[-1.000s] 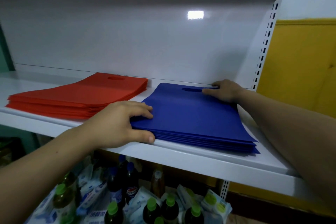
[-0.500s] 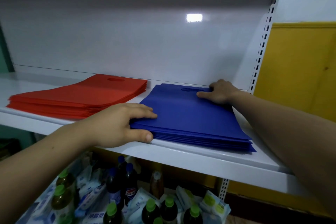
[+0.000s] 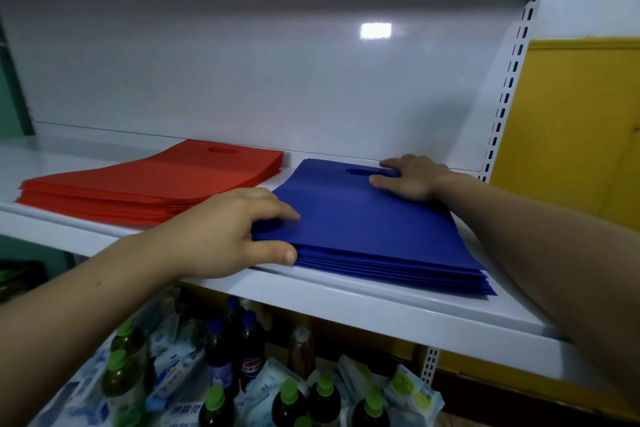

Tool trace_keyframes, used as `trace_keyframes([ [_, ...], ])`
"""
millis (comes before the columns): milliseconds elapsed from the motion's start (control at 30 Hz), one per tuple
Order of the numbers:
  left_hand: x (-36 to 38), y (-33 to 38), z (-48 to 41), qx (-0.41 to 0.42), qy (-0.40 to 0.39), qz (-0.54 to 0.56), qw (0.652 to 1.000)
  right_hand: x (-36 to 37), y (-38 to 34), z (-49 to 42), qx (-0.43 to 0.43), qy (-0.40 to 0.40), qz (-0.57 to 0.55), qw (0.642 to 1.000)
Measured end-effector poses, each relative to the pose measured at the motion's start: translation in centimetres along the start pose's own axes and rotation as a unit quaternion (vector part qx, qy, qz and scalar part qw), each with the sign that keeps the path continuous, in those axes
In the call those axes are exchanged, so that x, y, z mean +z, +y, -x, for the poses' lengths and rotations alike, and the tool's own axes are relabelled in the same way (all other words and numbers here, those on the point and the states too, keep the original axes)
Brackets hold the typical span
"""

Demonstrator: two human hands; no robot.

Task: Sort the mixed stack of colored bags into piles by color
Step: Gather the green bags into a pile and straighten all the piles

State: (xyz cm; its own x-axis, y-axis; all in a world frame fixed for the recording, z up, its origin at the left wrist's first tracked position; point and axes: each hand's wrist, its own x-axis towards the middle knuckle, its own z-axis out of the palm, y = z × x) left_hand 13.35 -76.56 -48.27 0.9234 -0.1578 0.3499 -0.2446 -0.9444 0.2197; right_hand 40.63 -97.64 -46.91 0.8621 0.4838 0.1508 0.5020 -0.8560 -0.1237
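Gripping the near left corner of the blue bags (image 3: 374,229) with the left hand (image 3: 225,232): fingers curled over the top sheet, thumb pressed against the stacked front edge. Pressing down on the far end of the same pile with the right hand (image 3: 412,177), fingers laid out flat and straight, fingertips right at the oval handle cut-out (image 3: 360,172), holding nothing. Stacked flat and fairly neat, right of centre on a white shelf (image 3: 381,308), far edge close to the back panel (image 3: 242,80), near right corner fanned out slightly toward the shelf's front lip. Just beside it to the left, apart by a narrow strip of bare shelf: red bags (image 3: 156,180), also piled flat, same oval cut-out at the far end. Both forearms bare, reaching in from below and from the right. Behind the right wrist, a white slotted upright (image 3: 509,94); past that, a yellow wall (image 3: 581,121). Under the shelf, standing crowded together: bottles with green caps (image 3: 119,360), darker bottles with blue caps (image 3: 249,343), and pale blue-and-white packets (image 3: 415,392) among them, print too blurred to read. On the back panel, one bright patch of reflected light (image 3: 375,30).
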Motion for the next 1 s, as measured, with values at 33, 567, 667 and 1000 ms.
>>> trace_keyframes([
  [33, -0.1, 0.1, 0.1, -0.005, 0.002, -0.003, 1.000, 0.0, 0.0, -0.1, 0.001, 0.002, -0.009, 1.000],
  [567, 0.0, 0.6, -0.1, 0.017, -0.062, 0.004, 0.998, 0.1, 1.4, -0.5, 0.054, -0.072, -0.106, 0.990],
  [667, 0.0, 0.2, -0.1, 0.000, -0.061, 0.026, 0.998, -0.1, 1.4, -0.4, 0.058, -0.049, -0.080, 0.994],
  [1000, -0.2, 0.4, 0.2, -0.044, -0.053, 0.031, 0.997, -0.2, 0.7, 0.4, 0.054, -0.037, -0.039, 0.997],
])
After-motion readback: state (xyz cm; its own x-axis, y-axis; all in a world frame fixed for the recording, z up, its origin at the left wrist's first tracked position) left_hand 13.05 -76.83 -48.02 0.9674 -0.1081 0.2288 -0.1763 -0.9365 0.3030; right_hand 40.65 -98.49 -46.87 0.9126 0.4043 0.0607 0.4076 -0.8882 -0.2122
